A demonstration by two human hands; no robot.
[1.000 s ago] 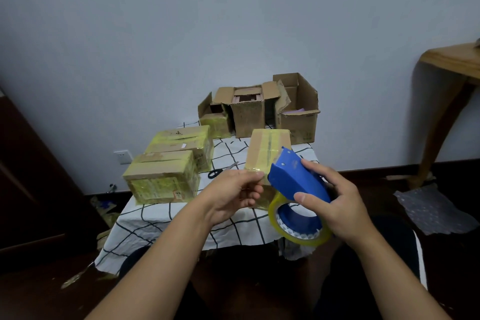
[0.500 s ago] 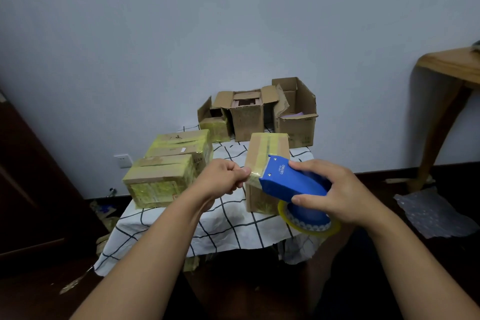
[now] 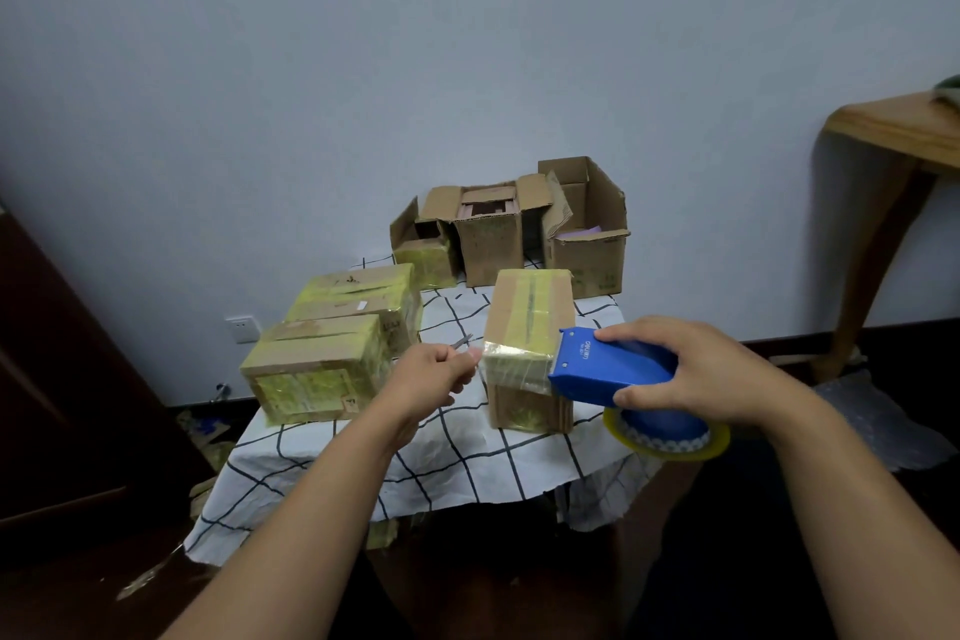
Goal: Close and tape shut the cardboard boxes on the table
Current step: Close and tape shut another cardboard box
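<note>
Two taped boxes [image 3: 332, 343] left of the mid-tabletop box [image 3: 527, 327], three open boxes [image 3: 511, 224] behind it untaped; left hand [image 3: 434, 377] pinches tape end [image 3: 511, 366], right hand [image 3: 691, 369] grips blue tape dispenser [image 3: 605, 369].

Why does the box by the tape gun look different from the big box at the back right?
The near box has its flaps shut and tape along its top; the back box stands open, flaps up. The near box is by the tape gun, which the right hand grips; the back box is by the wall. Both are brown cardboard.
</note>
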